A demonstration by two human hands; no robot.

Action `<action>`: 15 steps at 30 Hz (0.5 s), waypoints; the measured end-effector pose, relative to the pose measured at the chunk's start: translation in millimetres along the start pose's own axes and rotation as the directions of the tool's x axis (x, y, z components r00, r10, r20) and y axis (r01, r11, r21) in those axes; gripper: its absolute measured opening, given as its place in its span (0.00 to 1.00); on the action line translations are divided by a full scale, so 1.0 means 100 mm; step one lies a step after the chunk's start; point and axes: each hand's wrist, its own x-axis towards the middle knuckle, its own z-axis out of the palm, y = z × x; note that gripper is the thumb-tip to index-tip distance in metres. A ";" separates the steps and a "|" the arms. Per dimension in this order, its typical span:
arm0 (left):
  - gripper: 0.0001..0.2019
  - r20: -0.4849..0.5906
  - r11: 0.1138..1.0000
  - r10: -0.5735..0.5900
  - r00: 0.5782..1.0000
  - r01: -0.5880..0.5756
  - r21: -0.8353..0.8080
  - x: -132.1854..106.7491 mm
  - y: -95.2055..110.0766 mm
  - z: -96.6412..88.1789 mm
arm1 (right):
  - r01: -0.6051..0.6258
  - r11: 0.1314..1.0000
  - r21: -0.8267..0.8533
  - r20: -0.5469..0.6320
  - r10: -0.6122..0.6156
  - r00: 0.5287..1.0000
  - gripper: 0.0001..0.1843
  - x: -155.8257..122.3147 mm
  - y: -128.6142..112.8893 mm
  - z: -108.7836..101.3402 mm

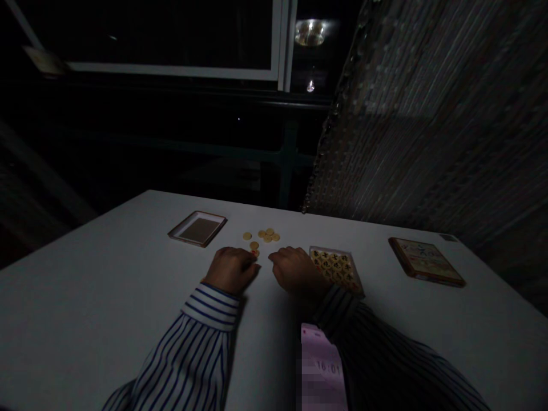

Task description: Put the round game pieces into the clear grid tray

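Observation:
My left hand (pixel 231 269) rests on the white table (pixel 85 297) with its fingers curled, fingertips touching a small round wooden piece (pixel 255 253). My right hand (pixel 295 268) lies beside it, fingers also curled under; what they hold, if anything, is hidden. Just beyond both hands, several round yellow pieces (pixel 265 235) lie loose on the table. A clear tray (pixel 338 267) packed with several marked round pieces sits right of my right hand, touching the wrist area. Both arms wear striped sleeves.
An open shallow box (pixel 197 228) lies at the far left of the pieces. A flat printed box lid (pixel 426 261) sits at the right. A pink phone (pixel 322 368) showing 16:01 lies near the front edge. A dark window and a curtain (pixel 428 114) are behind.

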 end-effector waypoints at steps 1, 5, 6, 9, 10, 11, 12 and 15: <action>0.13 0.006 1.000 0.001 1.000 -0.001 0.005 0.00 0.00 0.00 | -0.001 1.000 -0.004 -0.004 0.001 1.000 0.13 0.00 0.00 0.00; 0.13 0.008 1.000 -0.018 1.000 0.018 0.000 0.00 -0.01 0.02 | -0.005 1.000 -0.020 0.016 0.005 1.000 0.14 -0.01 -0.01 -0.01; 0.13 0.007 1.000 -0.023 1.000 0.023 -0.003 0.00 -0.01 0.02 | -0.008 1.000 -0.021 0.021 0.008 1.000 0.14 -0.01 -0.01 -0.01; 0.12 0.025 1.000 -0.026 0.999 0.026 -0.003 0.00 -0.01 0.02 | -0.011 1.000 -0.016 0.031 0.011 0.999 0.14 0.00 -0.01 -0.02; 0.12 0.032 1.000 -0.025 0.999 0.025 -0.003 0.00 -0.01 0.02 | -0.010 1.000 -0.015 0.034 0.011 0.999 0.14 0.00 -0.01 -0.02; 0.12 0.037 1.000 -0.025 0.999 0.025 -0.004 0.00 -0.01 0.02 | -0.007 1.000 -0.015 0.036 0.008 0.999 0.14 0.00 -0.01 -0.02; 0.12 0.037 1.000 -0.026 0.999 0.026 -0.006 0.00 -0.01 0.02 | -0.005 1.000 -0.017 0.039 0.005 0.999 0.14 0.00 -0.02 -0.02; 0.12 0.037 0.999 -0.036 0.999 0.037 -0.009 0.00 0.00 0.01 | -0.009 1.000 -0.023 0.049 0.010 0.999 0.14 0.00 -0.02 -0.01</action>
